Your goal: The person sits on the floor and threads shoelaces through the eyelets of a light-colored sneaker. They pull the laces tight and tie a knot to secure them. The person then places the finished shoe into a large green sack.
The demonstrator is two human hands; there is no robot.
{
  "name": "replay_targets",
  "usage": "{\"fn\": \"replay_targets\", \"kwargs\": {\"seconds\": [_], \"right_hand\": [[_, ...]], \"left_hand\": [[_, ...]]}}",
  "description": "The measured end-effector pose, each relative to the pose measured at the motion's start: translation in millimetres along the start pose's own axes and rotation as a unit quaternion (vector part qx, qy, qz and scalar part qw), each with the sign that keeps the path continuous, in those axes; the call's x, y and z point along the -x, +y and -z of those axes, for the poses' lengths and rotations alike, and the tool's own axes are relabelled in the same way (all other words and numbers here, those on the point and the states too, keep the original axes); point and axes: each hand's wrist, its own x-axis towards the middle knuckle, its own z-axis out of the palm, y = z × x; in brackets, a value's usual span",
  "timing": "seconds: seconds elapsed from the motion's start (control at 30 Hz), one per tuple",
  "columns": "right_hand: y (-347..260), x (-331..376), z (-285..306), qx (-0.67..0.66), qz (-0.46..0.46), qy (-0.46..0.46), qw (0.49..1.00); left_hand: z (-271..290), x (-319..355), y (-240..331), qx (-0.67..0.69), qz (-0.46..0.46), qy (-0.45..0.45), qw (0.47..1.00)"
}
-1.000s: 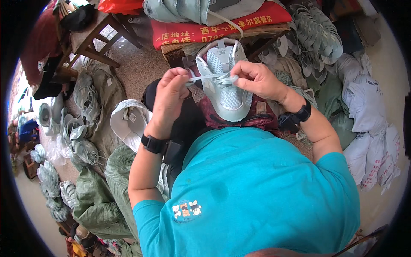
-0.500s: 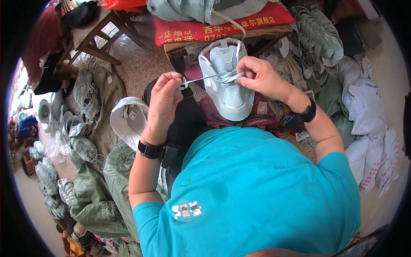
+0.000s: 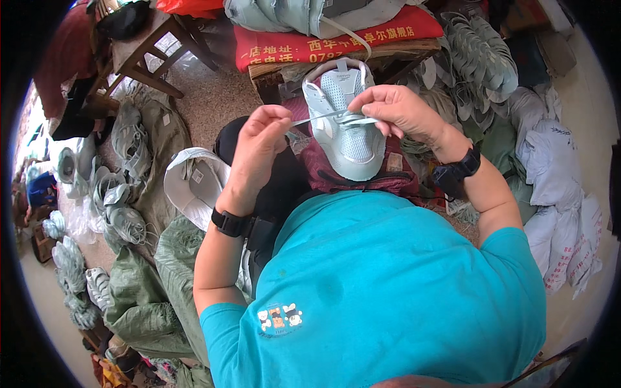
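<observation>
A pale mint sneaker [image 3: 352, 143] rests with its toe toward me, on or against a dark red cloth item [image 3: 320, 169] by my lap. My left hand [image 3: 262, 139], to the left of the shoe, pinches one stretch of a pale shoelace [image 3: 312, 119] and holds it taut. Over the tongue, my right hand [image 3: 396, 111] is closed on the lace too, with a short loose length showing beneath the fingers. Part of the lacing is hidden behind the right fingers.
Beyond the shoe stands a wooden bench [image 3: 272, 72] with a red cloth [image 3: 259, 42] and pale shoe pieces. A white cap-like piece [image 3: 194, 184] lies left of my leg. Strung shoe uppers [image 3: 482, 61] and white sacks [image 3: 553, 161] are piled at right, green sacks [image 3: 139, 297] at left.
My left hand has turned and shifted slightly right. The right fingers have regripped a little further left, and their loose lace now hangs differently. The sneaker has barely moved.
</observation>
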Motion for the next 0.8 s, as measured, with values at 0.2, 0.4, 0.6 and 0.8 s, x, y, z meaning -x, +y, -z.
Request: {"fn": "replay_targets", "kwargs": {"seconds": [0.2,0.4,0.6,0.8], "right_hand": [[-1,-2,-10,0.281,0.230,0.186,0.913],[-4,-7,-19,0.492,0.298,0.144,0.805],[-13,-7,-14,0.420,0.321,0.131,0.839],[-2,0,18,0.212,0.185,0.116,0.953]], "left_hand": [[39,-3,21,-0.015,-0.104,0.105,0.989],[13,-3,9,-0.138,-0.106,0.066,0.983],[5,6,3,-0.411,-0.189,0.089,0.887],[45,17,12,-0.437,-0.221,0.090,0.867]]}}
